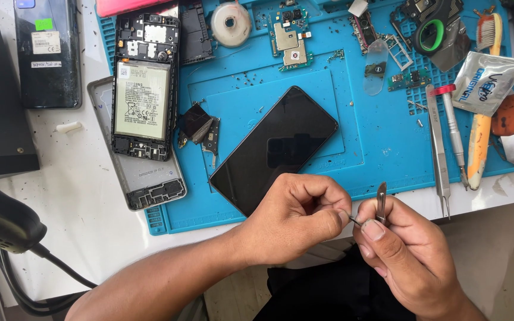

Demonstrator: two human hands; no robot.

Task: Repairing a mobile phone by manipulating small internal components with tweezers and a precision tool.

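A small metal tool (pixel 381 202) is pinched upright between the thumb and fingers of the right hand (pixel 403 258), and its fingers are closed around it. The left hand (pixel 292 217) is drawn close against the right, almost touching, and its thumb and forefinger are pressed together on a thin dark sliver (pixel 354 220) that reaches toward the tool. Both hands are held over the near edge of the table (pixel 78 202). Just beyond the left hand a black phone screen (pixel 275 148) is laid face up, tilted, on a blue work mat (pixel 364 154). Further off to the left an opened phone body with its battery (pixel 144 89) is seen. Beyond the right hand, tweezers (pixel 439 154) and a screwdriver (pixel 454 134) are laid on the mat.
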